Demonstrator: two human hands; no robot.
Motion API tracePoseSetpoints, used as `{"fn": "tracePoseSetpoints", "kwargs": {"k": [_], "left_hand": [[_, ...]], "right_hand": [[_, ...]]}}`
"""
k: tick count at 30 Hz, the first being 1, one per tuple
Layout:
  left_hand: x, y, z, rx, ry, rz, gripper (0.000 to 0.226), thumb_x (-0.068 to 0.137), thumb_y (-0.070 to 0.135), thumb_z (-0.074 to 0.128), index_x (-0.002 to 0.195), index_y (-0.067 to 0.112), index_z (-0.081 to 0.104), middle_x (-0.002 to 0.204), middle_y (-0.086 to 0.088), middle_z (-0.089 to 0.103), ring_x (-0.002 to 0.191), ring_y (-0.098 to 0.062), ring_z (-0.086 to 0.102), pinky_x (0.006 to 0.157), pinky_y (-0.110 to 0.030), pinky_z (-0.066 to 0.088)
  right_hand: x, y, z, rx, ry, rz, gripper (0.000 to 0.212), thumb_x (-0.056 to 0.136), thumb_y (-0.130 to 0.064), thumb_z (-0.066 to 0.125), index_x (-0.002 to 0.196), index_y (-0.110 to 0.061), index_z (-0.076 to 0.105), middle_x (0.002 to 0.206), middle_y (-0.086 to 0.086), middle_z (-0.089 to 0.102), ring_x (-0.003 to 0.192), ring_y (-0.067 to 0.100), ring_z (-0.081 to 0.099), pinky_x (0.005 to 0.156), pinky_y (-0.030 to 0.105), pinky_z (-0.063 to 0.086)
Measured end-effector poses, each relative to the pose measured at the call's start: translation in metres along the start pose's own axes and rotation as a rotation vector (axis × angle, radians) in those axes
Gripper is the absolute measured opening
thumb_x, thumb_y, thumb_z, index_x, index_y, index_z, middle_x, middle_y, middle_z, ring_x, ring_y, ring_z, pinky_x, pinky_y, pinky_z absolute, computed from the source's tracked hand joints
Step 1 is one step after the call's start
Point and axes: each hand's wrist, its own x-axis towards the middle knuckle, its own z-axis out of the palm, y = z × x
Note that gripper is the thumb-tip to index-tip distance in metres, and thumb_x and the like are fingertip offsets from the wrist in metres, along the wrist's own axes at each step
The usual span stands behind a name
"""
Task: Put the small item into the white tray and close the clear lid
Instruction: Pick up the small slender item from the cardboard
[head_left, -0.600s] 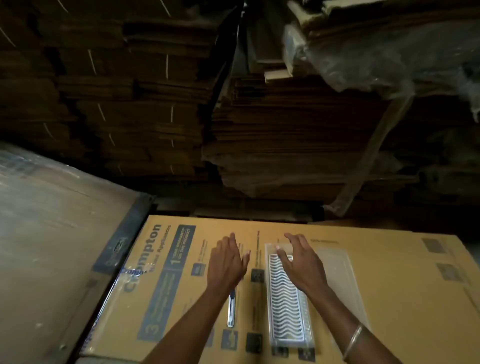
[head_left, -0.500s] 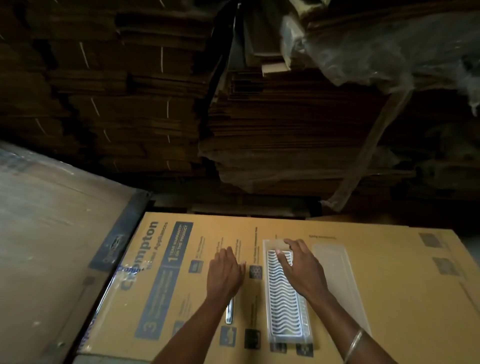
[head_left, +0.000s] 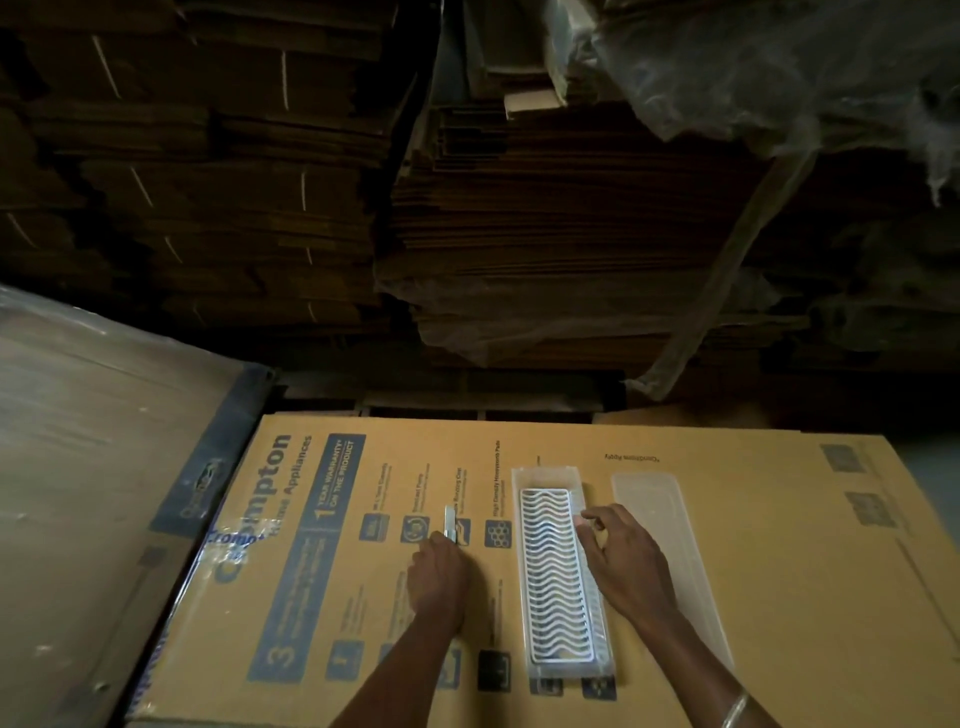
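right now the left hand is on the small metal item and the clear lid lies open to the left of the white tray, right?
Not quite. The head view shows the clear lid lying open to the right of the white tray, not the left. The left hand is indeed on the small metal item.

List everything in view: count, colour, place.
White plastic tray with wavy ribbed insert: 1, white, on the box, centre-right.
Clear plastic lid: 1, transparent, flat on the box, right of the tray, open.
Small silvery metal item: 1, silver, on the box left of the tray, at the left fingertips.
Printed brown cardboard box: 1, tan with blue print, foreground work surface.
Plastic-wrapped board: 1, brown, left.
Stacks of flattened cardboard: several, brown, background.
Left hand: 1, on the small item.
Right hand: 1, at the tray's right edge; metal bangle on wrist.
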Motion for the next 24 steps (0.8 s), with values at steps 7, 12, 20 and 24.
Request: {"fn": "tracePoseSetpoints", "kwargs": {"k": [7,12,20,24], "left_hand": [[0.002,0.001,0.013,-0.217,-0.050,-0.127,0.023,0.103,0.013,0.039,0.119,0.004,0.053,0.117,-0.015,0.064,0.104,-0.031,0.068,0.085,-0.040,0.055],[-0.002,-0.005,0.018,-0.305,-0.072,-0.106,0.021,0.103,0.027,0.045,0.115,0.011,0.052,0.111,-0.011,0.061,0.097,-0.032,0.066,0.074,-0.041,0.048],[0.000,-0.011,0.019,-0.796,0.041,0.003,0.029,0.101,0.049,0.047,0.118,0.027,0.053,0.060,-0.007,0.067,0.050,-0.023,0.063,0.050,-0.044,0.052],[-0.014,0.009,-0.011,-1.211,-0.076,-0.031,0.045,0.096,0.053,0.048,0.121,0.017,0.058,0.066,-0.002,0.060,0.055,-0.016,0.049,0.053,-0.035,0.040]], "right_hand": [[0.002,0.010,-0.003,0.020,0.015,0.034,0.031,0.098,-0.046,0.048,0.111,-0.025,0.067,0.097,-0.018,0.053,0.073,0.004,0.052,0.065,0.028,0.043],[0.008,0.019,-0.004,0.031,0.035,0.048,0.038,0.096,-0.053,0.043,0.107,-0.027,0.067,0.095,-0.018,0.053,0.075,0.002,0.051,0.065,0.029,0.043],[0.013,0.026,-0.007,0.054,0.050,0.051,0.030,0.098,-0.047,0.047,0.107,-0.026,0.067,0.097,-0.012,0.059,0.071,0.004,0.053,0.063,0.028,0.042],[0.011,0.027,-0.006,0.055,0.054,0.048,0.033,0.098,-0.049,0.045,0.107,-0.027,0.067,0.095,-0.015,0.057,0.073,0.005,0.055,0.063,0.029,0.043]]}}
